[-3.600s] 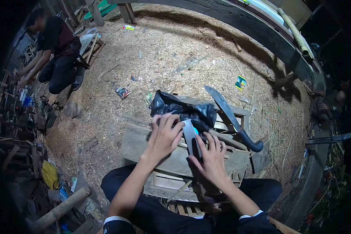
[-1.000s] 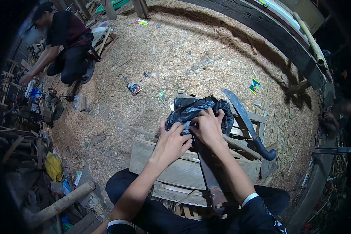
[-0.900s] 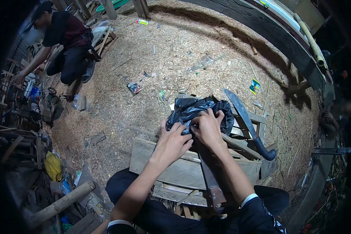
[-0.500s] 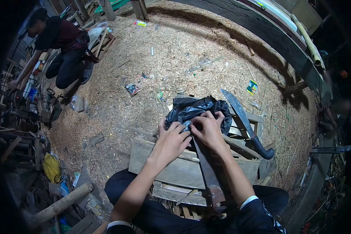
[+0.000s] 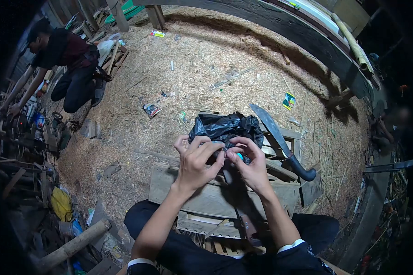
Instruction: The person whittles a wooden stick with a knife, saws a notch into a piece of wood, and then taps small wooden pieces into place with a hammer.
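A crumpled black plastic bag [image 5: 225, 127] lies at the far side of a low wooden crate [image 5: 215, 195]. My left hand [image 5: 197, 161] is at the bag's near edge, its thumb and fingers pinched together. Close beside it, my right hand [image 5: 249, 164] pinches too, fingertips nearly meeting the left ones. What they grip is too small to make out. A bit of blue shows behind the right fingers. Below my hands, in shadow, lies what looks like a handsaw [image 5: 248, 224] with a riveted brown handle. To the right, a machete [image 5: 271, 128] with a black handle rests on the crate.
Wood shavings [image 5: 124, 105] cover the ground, with scattered wrappers. At the upper left another person [image 5: 75, 64] kneels, reaching toward a clutter of tools and scrap. A round pole [image 5: 78, 243] sticks in at lower left. A long wooden beam [image 5: 280, 30] crosses the back.
My hands have lifted slightly off the bag and their fingertips have drawn closer together. The whole view has shifted a little. The other person now has both arms reaching out.
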`<action>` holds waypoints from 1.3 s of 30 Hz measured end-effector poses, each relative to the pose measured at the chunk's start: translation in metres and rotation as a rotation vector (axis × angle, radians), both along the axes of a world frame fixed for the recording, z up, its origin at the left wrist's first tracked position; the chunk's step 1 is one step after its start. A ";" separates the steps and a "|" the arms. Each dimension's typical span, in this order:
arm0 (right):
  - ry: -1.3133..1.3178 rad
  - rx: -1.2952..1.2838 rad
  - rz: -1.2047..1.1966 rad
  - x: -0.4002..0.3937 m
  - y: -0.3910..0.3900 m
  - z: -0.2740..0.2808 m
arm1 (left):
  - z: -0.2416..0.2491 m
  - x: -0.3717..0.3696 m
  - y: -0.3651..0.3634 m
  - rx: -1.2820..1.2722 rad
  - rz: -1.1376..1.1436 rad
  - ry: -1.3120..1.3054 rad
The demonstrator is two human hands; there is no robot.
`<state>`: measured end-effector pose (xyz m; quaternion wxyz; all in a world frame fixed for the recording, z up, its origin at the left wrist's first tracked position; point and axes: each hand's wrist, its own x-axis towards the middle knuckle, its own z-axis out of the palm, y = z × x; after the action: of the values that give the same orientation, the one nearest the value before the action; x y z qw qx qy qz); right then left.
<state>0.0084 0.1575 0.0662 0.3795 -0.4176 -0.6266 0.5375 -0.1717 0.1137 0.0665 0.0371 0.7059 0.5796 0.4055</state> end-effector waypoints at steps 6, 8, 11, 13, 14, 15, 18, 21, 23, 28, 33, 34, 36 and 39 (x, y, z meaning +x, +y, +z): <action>-0.029 0.042 -0.082 0.043 -0.029 0.007 | -0.002 0.025 -0.011 0.113 -0.237 0.047; -0.030 0.004 -0.097 0.064 -0.044 0.013 | -0.005 0.041 -0.012 0.155 -0.258 0.048; -0.186 0.148 -0.061 0.102 -0.066 0.008 | -0.007 0.063 -0.024 0.127 -0.376 0.084; -0.296 0.240 -0.030 0.126 -0.081 0.016 | -0.005 0.082 -0.037 0.110 -0.406 0.053; -0.409 0.328 0.011 0.137 -0.089 0.018 | -0.006 0.092 -0.044 0.087 -0.427 0.017; -0.369 0.299 0.002 0.145 -0.098 0.011 | -0.008 0.101 -0.051 0.045 -0.447 -0.014; -0.001 0.056 -0.122 0.153 -0.123 -0.009 | -0.014 0.129 -0.077 -0.055 -0.444 -0.209; -0.044 0.069 -0.147 0.160 -0.145 -0.002 | -0.016 0.143 -0.097 -0.106 -0.425 -0.304; -0.092 0.100 -0.134 0.160 -0.150 0.008 | -0.012 0.146 -0.108 -0.131 -0.355 -0.443; -0.420 0.460 -0.146 0.174 -0.154 -0.022 | -0.026 0.124 -0.133 -0.186 -0.197 -0.454; -0.536 0.556 -0.037 0.176 -0.168 -0.028 | -0.029 0.125 -0.136 -0.240 -0.101 -0.321; -0.541 0.553 -0.022 0.173 -0.169 -0.029 | -0.030 0.124 -0.135 -0.235 -0.097 -0.301; -0.555 0.550 -0.008 0.172 -0.169 -0.029 | -0.032 0.125 -0.136 -0.236 -0.094 -0.301; -0.589 0.564 -0.022 0.170 -0.162 -0.028 | -0.031 0.124 -0.133 -0.286 -0.117 -0.301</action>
<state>0.1781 -0.0045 0.0384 0.2892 -0.4400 -0.8268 0.1981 -0.0480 -0.0196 0.0352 0.2465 0.6573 0.5772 0.4172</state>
